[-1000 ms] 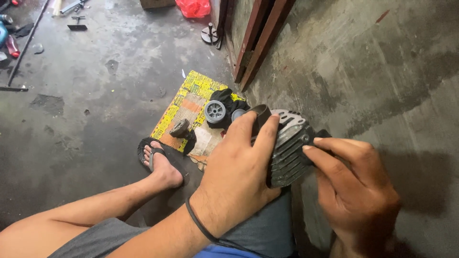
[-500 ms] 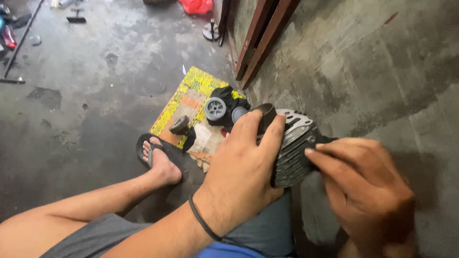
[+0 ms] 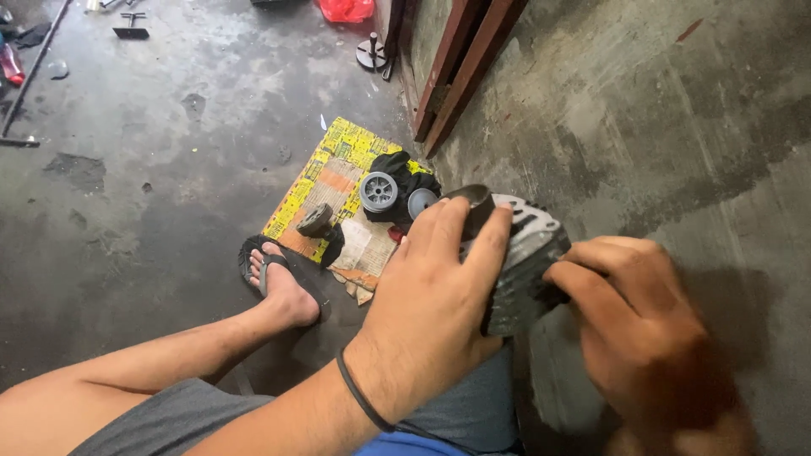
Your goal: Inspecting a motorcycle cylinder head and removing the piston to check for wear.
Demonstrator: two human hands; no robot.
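My left hand (image 3: 435, 291) wraps over a grey metal finned housing (image 3: 524, 253), an alternator-like part, and holds it above my lap. My right hand (image 3: 646, 333) grips the same part from the right side, fingers pressed on its edge. Below, on the floor, a yellow cardboard sheet (image 3: 334, 173) carries a grey pulley wheel (image 3: 378, 191), a smaller round part (image 3: 420, 203), a dark cylindrical piece (image 3: 315, 220) and a black cloth (image 3: 397, 169).
My bare leg and foot in a black sandal (image 3: 274, 274) stretch across the concrete floor. A rough concrete wall (image 3: 659, 110) rises on the right, with red-brown wooden boards (image 3: 460, 72) leaning by it. Tools and a red bag (image 3: 346, 8) lie far off.
The view has shifted slightly. Both hands keep hold of the metal part; my right hand has slid a little lower and to the right along its edge.
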